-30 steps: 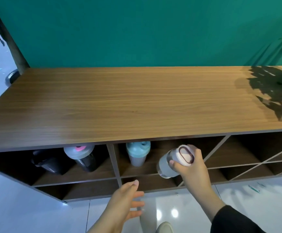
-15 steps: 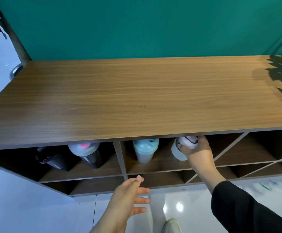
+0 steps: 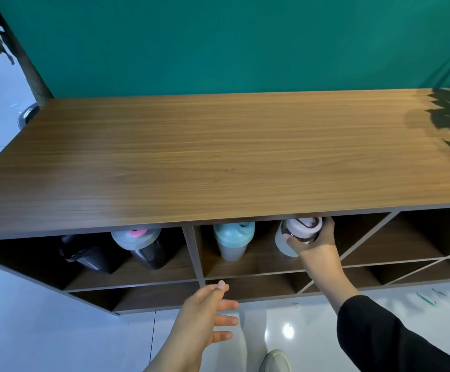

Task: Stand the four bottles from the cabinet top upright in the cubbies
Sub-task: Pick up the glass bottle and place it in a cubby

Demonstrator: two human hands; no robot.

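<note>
The right hand (image 3: pixel 316 244) grasps a white-capped bottle (image 3: pixel 293 234) upright in the middle cubby (image 3: pixel 258 260), beside a teal-lidded bottle (image 3: pixel 233 240). The left hand (image 3: pixel 199 320) hangs released, holding nothing. The left cubby (image 3: pixel 111 275) holds a black bottle (image 3: pixel 87 253) and a pink-topped bottle (image 3: pixel 142 245).

White-lidded bottle (image 3: pixel 296 234) carried by right hand (image 3: pixel 315 244) into middle cubby (beside teal one).

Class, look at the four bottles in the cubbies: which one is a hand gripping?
The white-lidded bottle, rightmost, in the right hand. The teal-lidded, pink-capped and black bottles stand untouched.
</note>
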